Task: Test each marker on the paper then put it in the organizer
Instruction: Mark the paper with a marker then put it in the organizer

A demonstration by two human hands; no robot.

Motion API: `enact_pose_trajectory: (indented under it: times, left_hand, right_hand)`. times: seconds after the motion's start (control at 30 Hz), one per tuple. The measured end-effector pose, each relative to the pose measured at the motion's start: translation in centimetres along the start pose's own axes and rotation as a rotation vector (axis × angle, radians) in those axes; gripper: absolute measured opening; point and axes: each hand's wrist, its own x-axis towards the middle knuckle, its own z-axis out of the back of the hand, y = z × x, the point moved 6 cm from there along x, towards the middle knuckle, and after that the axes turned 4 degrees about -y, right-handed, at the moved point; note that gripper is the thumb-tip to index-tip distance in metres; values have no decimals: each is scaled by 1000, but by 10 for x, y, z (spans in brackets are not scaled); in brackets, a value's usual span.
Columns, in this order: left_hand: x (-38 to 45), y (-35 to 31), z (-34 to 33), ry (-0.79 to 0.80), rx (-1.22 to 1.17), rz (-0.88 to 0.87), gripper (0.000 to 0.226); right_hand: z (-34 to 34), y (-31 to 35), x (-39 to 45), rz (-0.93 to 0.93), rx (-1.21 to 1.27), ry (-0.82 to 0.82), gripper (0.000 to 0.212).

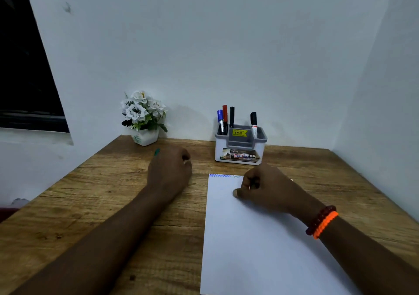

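A white paper (249,249) lies on the wooden desk, with a blue zigzag (219,176) and a short green scribble (237,177) along its top edge. My right hand (265,188) rests on the paper's top right part, fingers curled round a marker that is almost wholly hidden; only a pale end (291,180) sticks out. My left hand (170,170) lies fisted on the desk left of the paper, gripping a green cap (157,151) whose tip pokes out. The grey and white organizer (240,156) stands behind the paper, holding blue (220,117), red (225,114) and two black-capped markers (232,116).
A white pot of artificial flowers (144,122) stands at the desk's back left, against the wall. Walls close the desk at the back and right. The desk's left edge (68,176) runs diagonally, with a dark window beyond it.
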Motion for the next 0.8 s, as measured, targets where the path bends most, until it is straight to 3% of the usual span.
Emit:
enact_pose_trajectory:
  times: [0.2, 0.6, 0.73, 0.8]
  left_hand:
    - [15, 39, 4, 43, 106, 114, 10]
    - [13, 33, -1, 38, 165, 100, 21]
    - [13, 36, -2, 28, 100, 137, 19]
    - [13, 36, 1, 15, -54, 187, 22]
  right_hand:
    - [-5, -2, 0, 35, -14, -9, 33]
    - [-4, 2, -2, 30, -48, -26, 31]
    - [-3, 4, -3, 12, -14, -12, 29]
    - [-1, 3, -4, -21, 57, -29, 29]
